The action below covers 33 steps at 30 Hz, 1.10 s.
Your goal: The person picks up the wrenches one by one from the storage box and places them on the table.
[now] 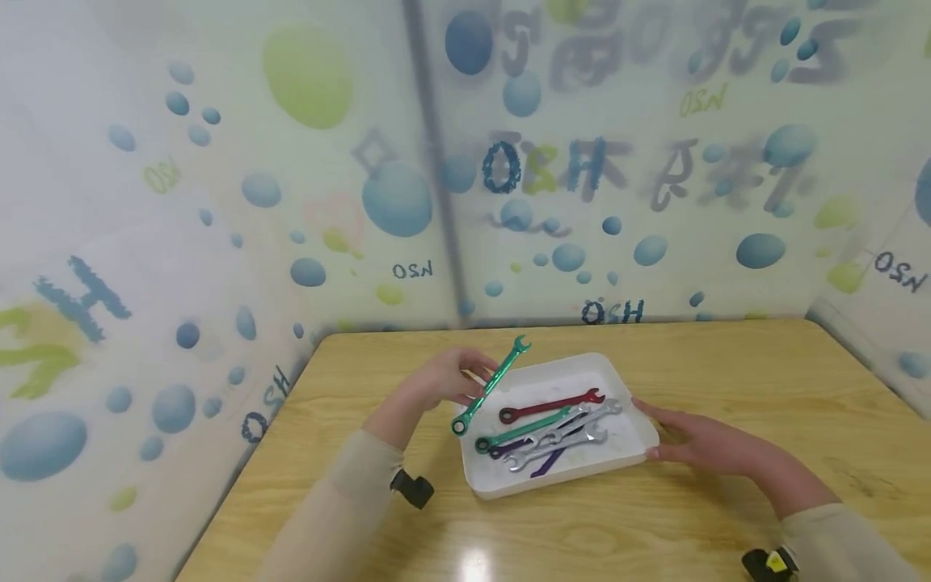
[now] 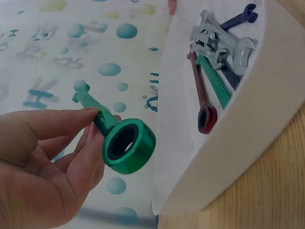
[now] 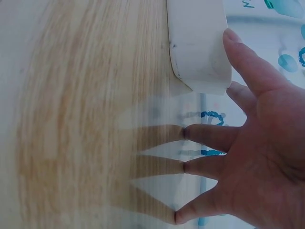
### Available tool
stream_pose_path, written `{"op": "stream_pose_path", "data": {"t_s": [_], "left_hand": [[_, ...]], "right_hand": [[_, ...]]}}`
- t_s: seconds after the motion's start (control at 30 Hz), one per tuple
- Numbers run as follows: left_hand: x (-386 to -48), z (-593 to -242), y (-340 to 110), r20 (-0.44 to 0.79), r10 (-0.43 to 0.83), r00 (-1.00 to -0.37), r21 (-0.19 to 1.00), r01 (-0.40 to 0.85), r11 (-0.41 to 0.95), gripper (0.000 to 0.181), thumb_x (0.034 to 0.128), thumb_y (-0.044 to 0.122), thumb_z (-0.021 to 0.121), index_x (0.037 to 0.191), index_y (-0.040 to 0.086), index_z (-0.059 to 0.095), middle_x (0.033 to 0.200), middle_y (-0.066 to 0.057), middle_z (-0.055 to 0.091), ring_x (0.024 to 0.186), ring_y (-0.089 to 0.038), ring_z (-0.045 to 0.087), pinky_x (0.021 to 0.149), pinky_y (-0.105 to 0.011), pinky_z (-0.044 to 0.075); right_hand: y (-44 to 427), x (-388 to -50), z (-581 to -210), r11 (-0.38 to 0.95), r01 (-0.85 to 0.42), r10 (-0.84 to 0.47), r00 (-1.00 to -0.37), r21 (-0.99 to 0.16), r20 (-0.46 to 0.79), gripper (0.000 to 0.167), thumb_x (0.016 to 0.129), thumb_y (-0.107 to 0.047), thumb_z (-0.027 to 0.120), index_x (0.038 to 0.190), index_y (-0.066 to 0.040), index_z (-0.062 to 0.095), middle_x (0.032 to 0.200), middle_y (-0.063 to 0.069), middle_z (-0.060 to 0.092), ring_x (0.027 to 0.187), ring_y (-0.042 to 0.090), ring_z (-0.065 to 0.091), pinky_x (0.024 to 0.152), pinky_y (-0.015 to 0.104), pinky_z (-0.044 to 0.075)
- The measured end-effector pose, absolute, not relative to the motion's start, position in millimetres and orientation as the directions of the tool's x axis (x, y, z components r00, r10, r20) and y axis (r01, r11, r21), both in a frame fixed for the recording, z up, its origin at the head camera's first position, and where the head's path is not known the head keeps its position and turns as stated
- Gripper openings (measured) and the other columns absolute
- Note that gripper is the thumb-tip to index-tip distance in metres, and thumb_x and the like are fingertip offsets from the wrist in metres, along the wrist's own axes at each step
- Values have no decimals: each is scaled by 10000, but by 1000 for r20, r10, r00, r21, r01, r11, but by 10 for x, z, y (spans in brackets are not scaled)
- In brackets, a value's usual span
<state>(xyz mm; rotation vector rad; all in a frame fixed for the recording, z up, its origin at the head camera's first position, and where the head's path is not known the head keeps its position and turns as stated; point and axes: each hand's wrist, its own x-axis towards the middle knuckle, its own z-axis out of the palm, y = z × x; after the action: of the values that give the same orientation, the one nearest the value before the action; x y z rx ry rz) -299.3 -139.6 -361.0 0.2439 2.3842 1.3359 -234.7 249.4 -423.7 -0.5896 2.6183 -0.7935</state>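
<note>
My left hand (image 1: pixel 445 377) pinches a green combination wrench (image 1: pixel 498 377) between thumb and fingers, above the left side of a white tray (image 1: pixel 567 477). Its ring end (image 2: pixel 128 145) points toward me and its open jaw points away and up. Inside the tray lie a red wrench (image 1: pixel 551 405), another green wrench (image 1: pixel 527 428), several silver wrenches (image 1: pixel 560 443) that overlap, and purple wrenches (image 1: pixel 550 462) partly hidden under them. My right hand (image 1: pixel 709 440) touches the tray's right end with thumb and index finger; its other fingers (image 3: pixel 209 136) are spread, straight, toward the tabletop.
The tray stands on a wooden table (image 1: pixel 349 388). Behind and to the left rise light walls (image 1: pixel 349 267) printed with blue and green bubbles and letters. Dark wrist cameras (image 1: pixel 412 489) sit on both sleeves.
</note>
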Motion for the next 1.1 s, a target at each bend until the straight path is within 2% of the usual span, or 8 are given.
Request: {"op": "stream_pose_path", "data": {"t_s": [0.33,0.53,0.9,1.1], "left_hand": [[-2924,-3687,-1773,-230,256,-939,867,-79,492,386,843,-131,652,1190,38,659,1042,-129,608,810,-242,646,700,-372,569],[-2895,-3723,-1922,-229,204,-952,850,-94,519,384,849,-125,648,1200,32,646,1056,-135,612,797,-239,639,694,-367,566],[-3003,-3925,-2149,-260,144,-955,842,-151,518,417,847,-152,632,1244,-26,605,1070,-178,604,799,-230,650,689,-363,569],[-3088,-4036,-2215,-291,109,-951,840,-199,505,436,814,-177,641,1231,-56,598,1044,-186,618,799,-230,642,684,-375,568]], "right_hand": [[2459,-2359,-4223,749,-275,-477,-855,-603,-202,814,899,-456,658,1527,-81,300,1484,304,328,1307,543,328,995,651,318],[2477,-2347,-4240,762,-251,-455,-864,-598,-217,819,897,-465,657,1532,-98,294,1486,306,321,1305,557,316,988,672,304],[2483,-2329,-4215,777,-220,-429,-871,-590,-240,821,899,-476,650,1539,-117,279,1488,317,306,1300,588,288,975,698,288],[2473,-2319,-4219,766,-232,-445,-864,-600,-234,810,910,-459,644,1539,-105,276,1498,308,296,1309,579,283,988,693,278]]}}
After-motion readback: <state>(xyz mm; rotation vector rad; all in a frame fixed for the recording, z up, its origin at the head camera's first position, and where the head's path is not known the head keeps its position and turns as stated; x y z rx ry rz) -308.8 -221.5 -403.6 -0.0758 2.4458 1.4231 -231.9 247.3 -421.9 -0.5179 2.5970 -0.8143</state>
